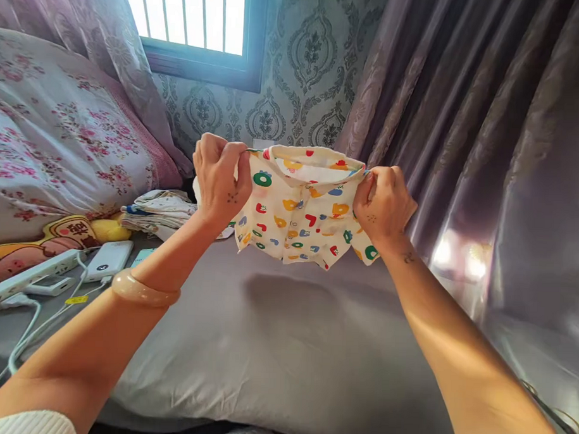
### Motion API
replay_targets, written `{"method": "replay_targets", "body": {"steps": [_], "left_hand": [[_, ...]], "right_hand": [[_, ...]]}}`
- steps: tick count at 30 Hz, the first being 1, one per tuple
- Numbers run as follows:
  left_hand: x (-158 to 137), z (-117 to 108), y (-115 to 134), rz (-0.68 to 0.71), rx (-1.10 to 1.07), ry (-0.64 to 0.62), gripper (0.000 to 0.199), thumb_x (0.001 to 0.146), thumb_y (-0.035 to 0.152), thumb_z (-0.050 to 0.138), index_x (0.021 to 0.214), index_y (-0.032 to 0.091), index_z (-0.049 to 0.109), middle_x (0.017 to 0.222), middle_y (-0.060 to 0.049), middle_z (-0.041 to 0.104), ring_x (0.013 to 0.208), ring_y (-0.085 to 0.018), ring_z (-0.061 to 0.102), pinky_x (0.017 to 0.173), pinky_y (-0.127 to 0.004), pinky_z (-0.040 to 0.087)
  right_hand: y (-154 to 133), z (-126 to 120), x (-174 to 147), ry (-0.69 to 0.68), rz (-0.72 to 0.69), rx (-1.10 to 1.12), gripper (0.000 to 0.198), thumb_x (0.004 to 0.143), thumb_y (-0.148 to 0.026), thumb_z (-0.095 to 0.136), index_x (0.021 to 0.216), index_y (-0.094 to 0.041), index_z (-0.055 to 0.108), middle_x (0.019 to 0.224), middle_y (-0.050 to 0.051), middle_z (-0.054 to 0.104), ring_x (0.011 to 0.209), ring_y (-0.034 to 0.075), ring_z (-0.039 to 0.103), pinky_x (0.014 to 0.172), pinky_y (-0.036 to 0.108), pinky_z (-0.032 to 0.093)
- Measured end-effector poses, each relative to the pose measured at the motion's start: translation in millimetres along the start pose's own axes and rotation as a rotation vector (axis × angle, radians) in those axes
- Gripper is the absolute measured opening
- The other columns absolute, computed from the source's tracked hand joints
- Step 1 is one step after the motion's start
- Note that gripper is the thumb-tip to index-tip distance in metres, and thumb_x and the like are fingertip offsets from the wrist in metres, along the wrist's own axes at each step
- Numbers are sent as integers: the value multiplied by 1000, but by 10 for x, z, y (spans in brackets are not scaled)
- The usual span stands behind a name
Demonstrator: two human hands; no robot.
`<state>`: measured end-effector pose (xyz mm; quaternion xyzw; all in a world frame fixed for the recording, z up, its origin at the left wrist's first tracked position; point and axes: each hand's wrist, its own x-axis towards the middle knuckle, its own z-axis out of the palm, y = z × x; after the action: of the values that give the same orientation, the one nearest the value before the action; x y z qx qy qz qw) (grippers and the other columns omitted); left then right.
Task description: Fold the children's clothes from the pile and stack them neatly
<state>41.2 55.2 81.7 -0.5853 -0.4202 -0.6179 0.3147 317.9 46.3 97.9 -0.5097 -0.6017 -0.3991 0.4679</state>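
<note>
A small cream shirt (297, 208) with red, green, blue and yellow prints hangs in the air above the grey bed sheet (266, 343). Its collar faces up, and a buttoned front runs down the middle. My left hand (223, 177) is closed on the shoulder at the left of the collar. On the other side, my right hand (382, 201) pinches the opposite shoulder, so the neck opening is stretched between them. The hem hangs clear of the sheet, with a shadow below it.
Folded clothes (161, 212) lie behind my left forearm. At the left are a white power strip (31, 281) with cables, a white power bank (110, 260), a plush pig toy (29, 255) and floral bedding (59, 133). A purple curtain (463, 134) hangs at the right.
</note>
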Motion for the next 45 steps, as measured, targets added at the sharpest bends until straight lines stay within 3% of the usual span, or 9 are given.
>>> {"method": "replay_targets", "body": {"steps": [4, 9, 11, 14, 18, 22, 33, 38, 45], "left_hand": [[44, -531, 105, 71, -5, 1, 23, 94, 33, 48, 103, 17, 61, 98, -6, 45, 108, -24, 47, 95, -50, 34], [246, -1117, 271, 210, 75, 54, 25, 93, 33, 47, 100, 19, 67, 88, -3, 41, 101, -23, 53, 88, -50, 44], [353, -1218, 306, 224, 95, 15, 25, 92, 33, 47, 98, 19, 67, 83, -2, 40, 103, -25, 54, 87, -52, 45], [483, -1156, 286, 238, 112, -53, 23, 90, 31, 48, 93, 19, 67, 78, -1, 40, 105, -26, 53, 90, -53, 43], [469, -787, 134, 192, 135, -171, 19, 88, 29, 51, 89, 18, 67, 83, -3, 44, 101, -21, 52, 91, -47, 44], [201, -329, -89, 147, 155, -370, 18, 88, 27, 51, 90, 16, 66, 89, -4, 49, 96, -19, 49, 90, -42, 43], [-1199, 899, -792, 54, 261, -816, 24, 89, 26, 44, 86, 19, 66, 93, -9, 55, 88, -24, 52, 76, -35, 40], [-1660, 1174, -961, 13, 249, -920, 28, 91, 26, 40, 90, 19, 67, 94, -11, 56, 89, -24, 53, 77, -36, 39], [-1977, 1391, -1121, -18, 223, -998, 31, 93, 27, 35, 95, 18, 65, 97, -12, 55, 92, -26, 51, 79, -38, 37]], "right_hand": [[-92, -526, 9, 57, -95, -18, 26, 95, -32, 33, 91, -20, 55, 89, 6, 60, 82, 19, 57, 62, 28, 40], [-172, -1118, 121, 66, -161, -25, 24, 91, -30, 39, 90, -19, 60, 86, 7, 64, 82, 20, 61, 70, 32, 44], [-175, -1235, 200, 49, -172, -22, 23, 90, -29, 41, 91, -20, 62, 85, 6, 65, 83, 21, 62, 71, 33, 45], [-153, -1212, 303, -13, -173, -26, 21, 90, -31, 45, 94, -22, 63, 84, 5, 67, 80, 21, 64, 71, 33, 47], [-102, -866, 298, -136, -109, -27, 20, 85, -28, 50, 91, -20, 67, 84, 4, 70, 79, 20, 65, 67, 32, 46], [-40, -354, 80, -379, -24, -4, 21, 85, -30, 50, 90, -20, 67, 85, 4, 71, 78, 20, 65, 64, 29, 42], [79, 1025, -968, -804, 2, -60, 25, 92, -27, 40, 90, -22, 64, 97, 5, 67, 83, 17, 62, 63, 25, 34], [98, 1443, -1380, -904, 7, -76, 26, 94, -27, 37, 95, -22, 62, 100, 5, 65, 85, 16, 61, 65, 25, 34], [189, 1766, -1621, -1014, 24, -82, 28, 95, -27, 34, 98, -22, 62, 104, 8, 64, 93, 19, 59, 69, 28, 36]]}}
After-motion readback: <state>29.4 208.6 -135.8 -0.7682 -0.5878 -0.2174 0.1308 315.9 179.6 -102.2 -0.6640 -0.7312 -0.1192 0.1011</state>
